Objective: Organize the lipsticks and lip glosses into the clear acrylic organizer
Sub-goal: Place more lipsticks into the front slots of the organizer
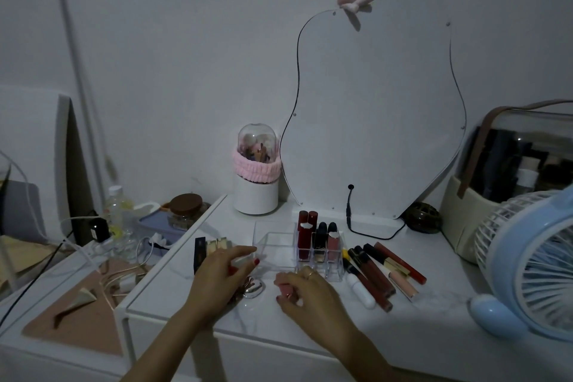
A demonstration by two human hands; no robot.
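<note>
The clear acrylic organizer (276, 245) stands mid-table; several red, black and pink lipsticks (319, 239) stand upright in its right-hand slots. Its left compartment looks empty. My left hand (221, 273) rests against the organizer's front left corner with fingers curled; something red shows under the palm, unclear what. My right hand (305, 290) holds a pink lipstick (285, 287) just in front of the organizer. Several lip glosses (381, 273) lie side by side to the right. More boxed lipsticks (210, 246) stand to the left.
A shiny silver object (252, 287) lies between my hands. A mirror (372, 115) with a black cable leans at the back, beside a white brush holder (256, 183). A blue fan (533, 263) and a cosmetics case (508, 177) stand right. Clutter fills the lower left surface.
</note>
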